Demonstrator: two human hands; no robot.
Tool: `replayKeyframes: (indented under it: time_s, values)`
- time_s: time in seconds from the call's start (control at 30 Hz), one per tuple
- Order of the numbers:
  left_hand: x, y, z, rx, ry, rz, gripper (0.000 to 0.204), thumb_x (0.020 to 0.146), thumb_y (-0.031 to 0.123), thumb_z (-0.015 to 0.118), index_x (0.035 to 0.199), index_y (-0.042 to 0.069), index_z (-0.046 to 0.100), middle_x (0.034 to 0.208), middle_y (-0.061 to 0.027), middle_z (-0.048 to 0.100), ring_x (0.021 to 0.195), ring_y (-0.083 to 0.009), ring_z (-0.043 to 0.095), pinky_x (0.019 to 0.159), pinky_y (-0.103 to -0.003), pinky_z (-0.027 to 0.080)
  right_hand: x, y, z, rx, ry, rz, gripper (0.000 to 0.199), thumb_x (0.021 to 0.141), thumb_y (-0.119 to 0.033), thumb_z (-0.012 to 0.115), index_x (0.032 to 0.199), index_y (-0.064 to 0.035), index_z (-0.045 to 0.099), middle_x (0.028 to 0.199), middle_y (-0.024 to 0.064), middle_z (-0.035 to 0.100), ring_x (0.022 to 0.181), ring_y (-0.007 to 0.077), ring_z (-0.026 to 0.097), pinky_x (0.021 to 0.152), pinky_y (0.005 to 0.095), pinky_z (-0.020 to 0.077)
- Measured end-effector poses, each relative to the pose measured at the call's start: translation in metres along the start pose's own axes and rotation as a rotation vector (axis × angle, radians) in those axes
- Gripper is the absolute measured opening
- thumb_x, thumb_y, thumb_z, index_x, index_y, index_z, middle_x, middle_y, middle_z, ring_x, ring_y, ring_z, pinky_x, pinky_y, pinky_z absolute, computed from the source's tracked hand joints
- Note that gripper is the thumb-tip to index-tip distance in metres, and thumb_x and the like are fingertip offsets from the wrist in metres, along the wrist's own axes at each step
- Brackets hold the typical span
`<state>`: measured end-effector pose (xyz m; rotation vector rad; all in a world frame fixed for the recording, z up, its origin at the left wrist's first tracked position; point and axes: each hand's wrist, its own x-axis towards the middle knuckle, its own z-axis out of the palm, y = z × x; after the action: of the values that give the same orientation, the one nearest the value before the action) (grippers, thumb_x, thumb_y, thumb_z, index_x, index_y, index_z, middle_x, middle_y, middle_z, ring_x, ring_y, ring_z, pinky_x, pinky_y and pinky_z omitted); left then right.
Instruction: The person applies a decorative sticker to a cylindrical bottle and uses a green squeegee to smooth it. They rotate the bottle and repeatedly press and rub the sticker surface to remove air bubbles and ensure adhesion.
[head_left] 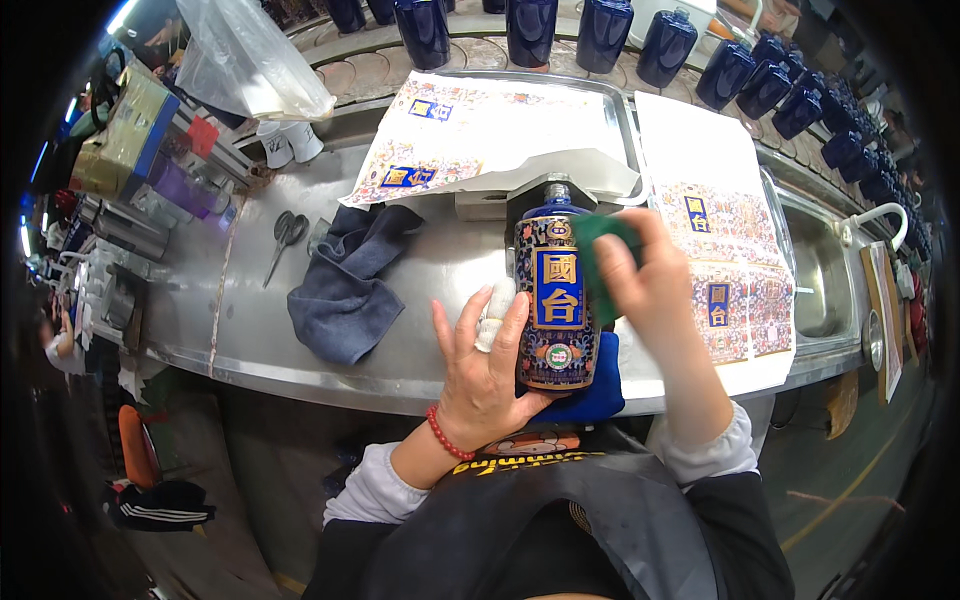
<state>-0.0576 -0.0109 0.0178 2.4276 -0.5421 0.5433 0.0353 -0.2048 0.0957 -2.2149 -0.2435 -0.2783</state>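
A dark blue bottle (pixel 556 300) with a patterned label lies lengthwise on the steel worktable (pixel 250 300), its base toward me on a blue pad (pixel 600 395). My left hand (pixel 482 370) cups the bottle's lower left side, fingers spread, with a bandaged fingertip. My right hand (pixel 650 275) presses a green cloth pad (pixel 600 240) against the label's upper right side. The bottle's neck rests in a grey holder (pixel 520 200).
A dark grey rag (pixel 345 290) and scissors (pixel 285 235) lie to the left. Label sheets (pixel 470 130) (pixel 725 270) lie behind and right. Several blue bottles (pixel 600 30) stand on a conveyor at the back. A steel sink (pixel 815 280) is right.
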Motion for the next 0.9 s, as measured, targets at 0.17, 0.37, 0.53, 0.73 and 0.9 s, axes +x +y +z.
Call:
replayKeyframes:
  time_s: [0.17,0.37,0.53,0.73,0.9]
  values:
    - [-0.001,-0.004,0.001,-0.095,-0.046,-0.028,0.110,0.072,0.051,0.086,0.154,-0.002,0.033,0.153,-0.0185,0.044,0.144,-0.0442,0.032,0.111,-0.079,0.008,-0.017,0.033,0.004,0.299,0.042,-0.090,0.037,0.096,-0.009,0.066,0.132,-0.0015,0.061,0.102,0.0145,0.073,0.089,0.0181,0.071,0.079,0.0316,0.0566]
    - [0.003,0.009,-0.004,0.010,-0.043,-0.018,0.111,0.072,0.051,0.086,0.156,0.002,0.031,0.151,-0.0177,0.044,0.145,-0.0451,0.030,0.110,-0.080,0.009,-0.017,0.038,0.009,0.540,0.142,0.029,0.032,0.097,-0.006,0.065,0.129,-0.0016,0.064,0.105,0.0110,0.072,0.095,0.0151,0.068,0.084,0.0291,0.0552]
    - [0.004,0.002,-0.003,0.033,-0.060,0.024,0.112,0.076,0.055,0.084,0.155,-0.001,0.028,0.155,-0.0185,0.041,0.147,-0.0477,0.028,0.114,-0.076,0.007,-0.018,0.037,0.003,0.442,0.163,0.085,0.030,0.097,-0.005,0.063,0.126,0.0011,0.063,0.103,0.0107,0.072,0.088,0.0131,0.068,0.080,0.0263,0.0549]
    - [0.000,0.000,0.001,-0.028,-0.086,-0.038,0.120,0.072,0.055,0.085,0.157,-0.006,0.024,0.154,-0.0243,0.042,0.146,-0.0490,0.029,0.112,-0.077,0.008,-0.029,0.045,0.002,0.624,0.052,0.069,0.032,0.098,-0.007,0.066,0.129,0.0022,0.060,0.108,0.0072,0.069,0.097,0.0089,0.063,0.086,0.0235,0.0524]
    - [0.001,-0.011,0.006,-0.011,-0.097,0.011,0.121,0.076,0.064,0.078,0.157,-0.008,0.023,0.154,-0.0251,0.041,0.146,-0.0496,0.030,0.113,-0.076,0.009,-0.032,0.052,0.002,0.669,0.063,0.154,0.031,0.098,-0.008,0.067,0.127,0.0026,0.059,0.107,0.0073,0.069,0.096,0.0088,0.063,0.084,0.0234,0.0527]
